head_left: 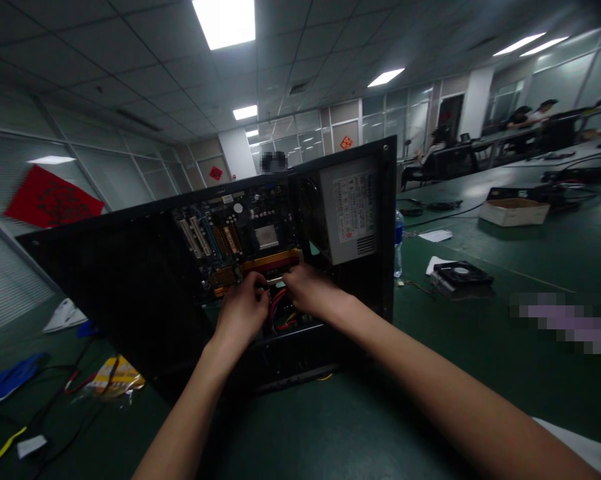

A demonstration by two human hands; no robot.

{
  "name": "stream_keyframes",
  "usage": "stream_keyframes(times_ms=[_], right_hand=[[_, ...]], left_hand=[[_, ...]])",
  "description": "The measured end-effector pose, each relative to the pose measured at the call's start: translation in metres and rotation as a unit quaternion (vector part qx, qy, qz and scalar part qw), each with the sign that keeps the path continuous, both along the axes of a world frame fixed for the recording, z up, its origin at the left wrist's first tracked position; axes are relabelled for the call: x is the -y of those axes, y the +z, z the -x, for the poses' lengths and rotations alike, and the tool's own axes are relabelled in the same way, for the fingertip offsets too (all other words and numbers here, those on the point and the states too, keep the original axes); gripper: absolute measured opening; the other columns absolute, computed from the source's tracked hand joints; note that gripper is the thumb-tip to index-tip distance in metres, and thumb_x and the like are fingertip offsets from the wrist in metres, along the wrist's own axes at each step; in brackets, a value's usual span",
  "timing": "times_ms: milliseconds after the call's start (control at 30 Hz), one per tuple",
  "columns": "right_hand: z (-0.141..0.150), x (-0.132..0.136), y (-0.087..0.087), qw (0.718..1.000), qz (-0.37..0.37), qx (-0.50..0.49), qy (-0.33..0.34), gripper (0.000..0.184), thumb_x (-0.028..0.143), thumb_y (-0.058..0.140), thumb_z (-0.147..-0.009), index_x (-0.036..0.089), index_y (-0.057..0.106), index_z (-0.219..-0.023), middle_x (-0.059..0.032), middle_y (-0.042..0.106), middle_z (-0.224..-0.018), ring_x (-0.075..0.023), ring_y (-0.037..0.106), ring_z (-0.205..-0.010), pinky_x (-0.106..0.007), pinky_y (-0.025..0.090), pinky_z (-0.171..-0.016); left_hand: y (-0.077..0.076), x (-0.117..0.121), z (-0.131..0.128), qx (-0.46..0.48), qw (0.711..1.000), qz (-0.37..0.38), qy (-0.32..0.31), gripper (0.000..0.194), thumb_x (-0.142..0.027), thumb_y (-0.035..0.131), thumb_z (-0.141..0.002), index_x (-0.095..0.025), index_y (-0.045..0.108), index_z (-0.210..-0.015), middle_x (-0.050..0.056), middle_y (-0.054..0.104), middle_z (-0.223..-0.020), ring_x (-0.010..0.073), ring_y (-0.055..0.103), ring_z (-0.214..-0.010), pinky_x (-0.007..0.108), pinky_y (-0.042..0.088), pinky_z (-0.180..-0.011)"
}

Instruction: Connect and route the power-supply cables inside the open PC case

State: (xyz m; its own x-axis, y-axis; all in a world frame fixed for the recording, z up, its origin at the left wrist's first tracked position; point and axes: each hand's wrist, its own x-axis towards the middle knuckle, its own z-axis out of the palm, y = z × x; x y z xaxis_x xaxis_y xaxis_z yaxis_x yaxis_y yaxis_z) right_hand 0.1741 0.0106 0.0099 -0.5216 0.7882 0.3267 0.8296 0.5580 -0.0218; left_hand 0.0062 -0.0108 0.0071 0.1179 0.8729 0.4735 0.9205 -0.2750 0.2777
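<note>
An open black computer case (115, 293) stands tilted on the green table, its inside facing me. Inside it are a motherboard (250, 213) with a bare processor socket and orange and red memory slots (275, 259), and a grey power supply (353, 213) at the upper right. My left hand (243, 303) has its fingers curled at the lower edge of the slots. Opposite it, my right hand (310, 290) has its fingers bent at their right end. A thin, pale strip shows between the fingertips; what they pinch is unclear. Coloured wires (280, 310) hang just below.
To the right lie a cooling fan (461, 277), a shallow box (514, 212) and black cables. A plastic bottle (399, 243) stands behind the case. On the left are a yellow packet (116, 379), a blue item (13, 381) and loose cables. Other people sit farther back.
</note>
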Motion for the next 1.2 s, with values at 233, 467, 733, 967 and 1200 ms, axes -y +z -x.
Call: stream_keyframes(times_ms=[233,467,733,967,1200], right_hand=[[-0.0004,0.0006,0.0032,1.0,0.014,-0.006,0.007,0.026,0.011,0.054,-0.082,0.008,0.07,-0.103,-0.0187,0.068,-0.104,-0.0263,0.062,-0.1,-0.031,0.048,-0.081],[0.0005,0.0006,0.0018,1.0,-0.002,-0.007,0.01,0.024,0.01,0.055,-0.081,0.008,0.07,-0.1,-0.0178,0.068,-0.101,-0.0269,0.061,-0.099,-0.031,0.048,-0.08],[0.0002,0.0019,0.0027,1.0,-0.004,-0.005,0.008,0.025,0.008,0.058,-0.078,0.009,0.069,-0.101,-0.0169,0.067,-0.103,-0.0271,0.061,-0.101,-0.031,0.049,-0.081],[0.0006,-0.0007,0.0002,1.0,-0.019,-0.008,0.01,0.024,0.01,0.058,-0.079,0.01,0.07,-0.1,-0.0178,0.068,-0.101,-0.0284,0.062,-0.099,-0.033,0.05,-0.079],[0.0016,0.0029,0.003,0.998,-0.039,0.023,0.034,0.022,0.01,0.057,-0.081,0.012,0.07,-0.098,-0.0161,0.069,-0.093,-0.0283,0.063,-0.094,-0.032,0.05,-0.072]], left_hand=[[0.0043,0.0039,-0.0035,-0.014,1.0,0.006,0.004,0.017,-0.021,0.054,-0.086,-0.022,0.058,-0.103,0.004,0.072,-0.091,0.0207,0.069,-0.086,0.029,0.047,-0.074],[0.0022,0.0021,-0.0014,-0.02,1.0,0.019,0.002,0.018,-0.022,0.053,-0.087,-0.022,0.057,-0.105,0.004,0.073,-0.088,0.0204,0.069,-0.085,0.029,0.047,-0.072],[0.0025,0.0026,-0.0036,-0.04,0.999,0.023,0.03,0.024,-0.022,0.054,-0.088,-0.022,0.055,-0.112,0.006,0.072,-0.094,0.0206,0.068,-0.088,0.028,0.047,-0.073],[0.007,0.0073,-0.0041,-0.069,0.996,0.03,0.04,0.021,-0.023,0.053,-0.089,-0.021,0.059,-0.11,0.008,0.072,-0.098,0.0212,0.068,-0.092,0.029,0.048,-0.078],[0.0026,0.0005,-0.0034,-0.058,0.998,0.028,0.009,0.021,-0.021,0.054,-0.088,-0.02,0.058,-0.109,0.007,0.073,-0.096,0.0213,0.069,-0.091,0.029,0.047,-0.076]])
